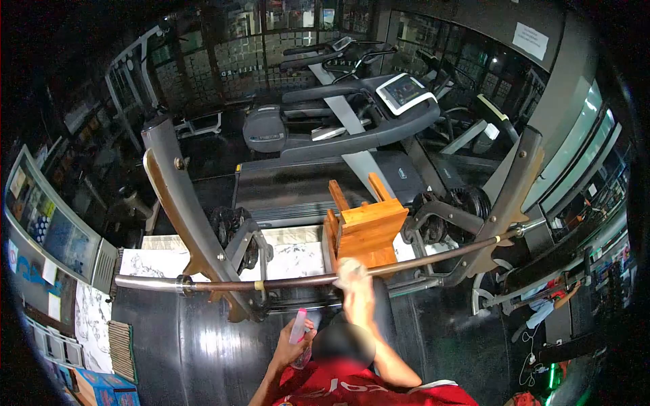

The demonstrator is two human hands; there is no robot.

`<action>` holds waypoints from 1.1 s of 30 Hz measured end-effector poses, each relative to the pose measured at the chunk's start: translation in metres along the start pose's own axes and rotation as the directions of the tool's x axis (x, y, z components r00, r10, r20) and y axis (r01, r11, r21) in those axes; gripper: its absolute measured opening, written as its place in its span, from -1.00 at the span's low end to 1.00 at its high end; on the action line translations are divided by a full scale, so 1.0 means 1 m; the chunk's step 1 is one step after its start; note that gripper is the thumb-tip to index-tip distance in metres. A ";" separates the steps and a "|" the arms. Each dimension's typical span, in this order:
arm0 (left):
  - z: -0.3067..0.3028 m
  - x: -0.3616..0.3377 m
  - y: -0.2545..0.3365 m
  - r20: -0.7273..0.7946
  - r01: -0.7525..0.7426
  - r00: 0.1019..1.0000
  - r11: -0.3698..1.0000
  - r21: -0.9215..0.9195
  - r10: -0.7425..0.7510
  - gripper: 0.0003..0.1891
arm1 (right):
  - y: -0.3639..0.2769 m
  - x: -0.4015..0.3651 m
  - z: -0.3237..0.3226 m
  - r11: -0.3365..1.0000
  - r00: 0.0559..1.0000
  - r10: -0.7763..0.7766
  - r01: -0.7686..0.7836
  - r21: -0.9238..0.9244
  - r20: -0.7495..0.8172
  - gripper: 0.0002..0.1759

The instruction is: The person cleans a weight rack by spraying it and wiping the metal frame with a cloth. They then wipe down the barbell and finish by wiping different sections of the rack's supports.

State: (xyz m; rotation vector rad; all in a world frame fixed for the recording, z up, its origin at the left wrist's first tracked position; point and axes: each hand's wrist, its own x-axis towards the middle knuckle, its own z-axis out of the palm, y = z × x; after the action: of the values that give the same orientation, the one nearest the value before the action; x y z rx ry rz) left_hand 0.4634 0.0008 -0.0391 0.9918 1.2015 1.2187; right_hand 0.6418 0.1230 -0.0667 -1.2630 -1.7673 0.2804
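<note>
A long metal barbell point(298, 281) lies across the uprights of a rack point(193, 203). My right hand point(357, 294) is at the bar's middle, its fingers closed on a pale cloth point(352, 272) that touches the bar. Lower and to the left, my left hand point(292, 345) is wrapped round a clear bottle point(298, 326) with a pink top, held upright below the bar. Just beyond my right hand stands an orange-brown wooden chair point(369, 233). A blurred dark round shape covers the area between my forearms.
Beyond the rack are a treadmill point(305, 183) and more gym machines. Weight plates point(470, 203) hang near the right upright. A glass-door fridge point(47, 216) is at the left, a blue box point(105, 389) at the lower left. Another person point(542, 308) is at the right.
</note>
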 end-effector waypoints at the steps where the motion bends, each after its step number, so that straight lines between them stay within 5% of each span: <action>1: 0.001 0.001 0.003 -0.002 0.000 1.000 0.999 0.037 0.000 -0.81 | -0.017 -0.012 0.005 0.998 0.995 -0.056 0.055 0.009 0.087 -0.73; 3: 0.001 0.002 0.002 -0.005 0.004 1.000 0.997 0.074 -0.003 -0.81 | -0.022 -0.042 0.026 0.991 0.973 -0.051 0.021 0.133 0.226 -0.72; 5: -0.002 0.007 -0.009 0.019 -0.222 0.974 0.942 0.253 0.224 -0.80 | -0.020 -0.073 0.041 0.932 0.879 0.208 -0.312 0.187 0.429 -0.80; 6: -0.003 0.004 -0.009 0.018 -0.216 0.976 0.942 0.255 0.219 -0.80 | -0.008 -0.090 0.048 0.908 0.840 0.314 -0.402 0.118 0.443 -0.77; 7: -0.004 0.002 -0.007 -0.014 -0.172 0.984 0.957 0.233 0.180 -0.80 | 0.006 -0.098 0.052 0.805 0.793 0.380 -0.537 0.252 0.477 -0.73; 9: -0.005 -0.002 -0.004 -0.050 -0.128 0.989 0.970 0.207 0.142 -0.81 | 0.080 -0.125 0.091 0.359 0.650 0.615 -0.735 0.575 0.446 -0.61; 11: -0.006 -0.008 -0.001 -0.135 -0.038 0.989 0.994 0.100 0.052 -0.82 | 0.071 -0.071 0.049 -0.382 0.541 0.556 -0.508 0.772 0.631 -0.49; 13: -0.008 -0.010 0.000 -0.132 -0.054 0.989 0.990 0.131 0.072 -0.83 | 0.080 -0.028 0.025 -0.613 0.440 0.611 -0.264 0.745 0.658 -0.41; 15: -0.012 -0.013 0.000 -0.125 -0.081 0.986 0.978 0.195 0.106 -0.84 | 0.086 -0.004 0.010 -0.655 0.571 0.588 -0.078 0.752 0.572 -0.44; 17: -0.011 -0.016 0.013 -0.128 -0.014 0.991 0.989 0.150 0.033 -0.84 | 0.080 0.017 0.003 -0.637 0.526 0.620 -0.097 0.765 0.582 -0.54; 19: -0.010 -0.016 0.013 -0.123 0.053 0.992 0.993 0.102 -0.041 -0.83 | 0.094 0.006 0.022 -0.707 0.593 0.559 -0.025 0.707 0.580 -0.61; 20: -0.011 -0.012 0.009 -0.125 0.028 0.992 0.987 0.158 -0.008 -0.83 | 0.082 0.003 0.024 -0.659 0.478 0.637 -0.069 0.749 0.605 -0.66; 21: -0.011 -0.009 0.007 -0.128 0.002 0.991 0.977 0.214 0.026 -0.82 | 0.068 -0.001 0.028 -0.664 0.463 0.631 -0.092 0.742 0.622 -0.67; 26: -0.005 0.003 -0.006 -0.074 0.002 0.997 0.994 0.114 0.006 -0.82 | 0.021 -0.025 0.034 -0.785 0.652 0.332 -0.210 0.583 0.682 -0.59; 27: -0.005 0.005 -0.013 -0.056 0.041 0.998 0.999 0.019 -0.039 -0.82 | 0.023 -0.023 0.031 -0.784 0.652 0.335 -0.208 0.585 0.680 -0.59; 29: 0.000 0.006 0.001 -0.046 0.008 0.999 0.997 0.075 -0.005 -0.82 | 0.037 -0.018 0.020 -0.787 0.499 0.401 -0.241 0.568 0.768 -0.56; 30: 0.001 0.006 0.006 -0.038 -0.023 0.999 0.991 0.131 0.028 -0.82 | 0.053 -0.019 0.018 -0.704 0.665 0.354 -0.274 0.655 0.658 -0.54; 31: 0.000 0.005 0.004 -0.042 -0.023 0.999 0.991 0.131 0.029 -0.82 | 0.059 -0.011 0.008 -0.751 0.558 0.498 -0.107 0.652 0.664 -0.53; 33: -0.006 0.001 -0.002 -0.020 0.021 1.000 1.000 -0.020 -0.021 -0.83 | 0.069 0.003 -0.006 -0.702 0.749 0.406 -0.112 0.704 0.523 -0.54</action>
State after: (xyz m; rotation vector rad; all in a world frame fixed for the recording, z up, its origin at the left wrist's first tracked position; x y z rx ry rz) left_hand 0.4577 0.0016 -0.0419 0.9521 1.2104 1.2249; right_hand 0.6905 0.1546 -0.1054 -0.1305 0.0976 1.7612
